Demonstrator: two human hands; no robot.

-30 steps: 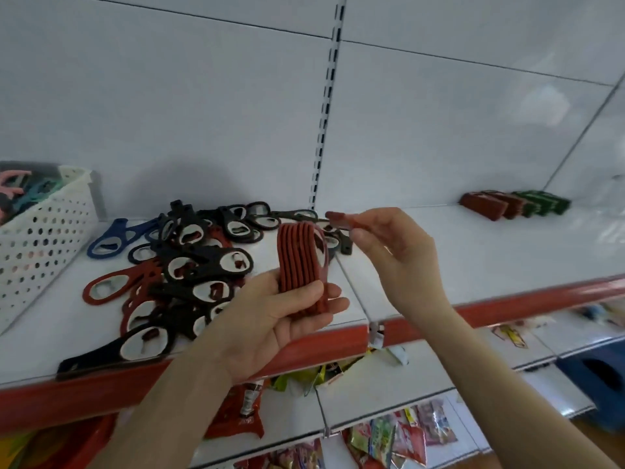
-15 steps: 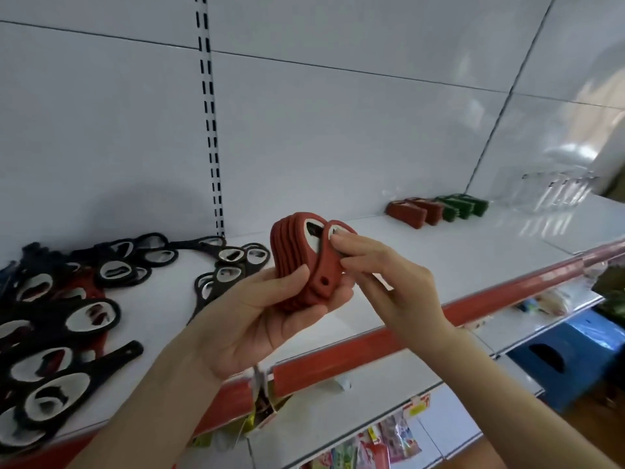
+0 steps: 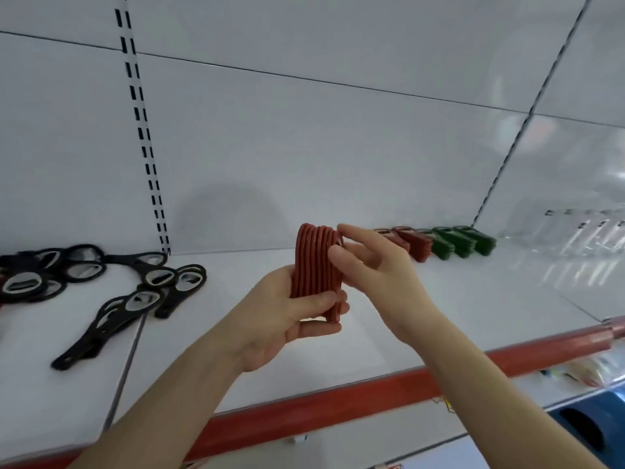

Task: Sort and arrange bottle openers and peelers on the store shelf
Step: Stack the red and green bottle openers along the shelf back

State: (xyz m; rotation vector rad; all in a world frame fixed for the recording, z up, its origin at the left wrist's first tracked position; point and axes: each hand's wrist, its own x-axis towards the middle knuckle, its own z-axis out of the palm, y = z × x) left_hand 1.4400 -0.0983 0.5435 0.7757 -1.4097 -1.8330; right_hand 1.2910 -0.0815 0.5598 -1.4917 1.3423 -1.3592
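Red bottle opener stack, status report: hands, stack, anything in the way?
Left hand grips upright stack of flat red plastic bottle openers. Right hand pinches its top edge. Nothing blocking toward red and green rows.

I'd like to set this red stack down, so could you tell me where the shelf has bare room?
The shelf is bare between the black openers on the left and the red rows and green rows at the back right, forward to the red edge strip. The left end is crowded.
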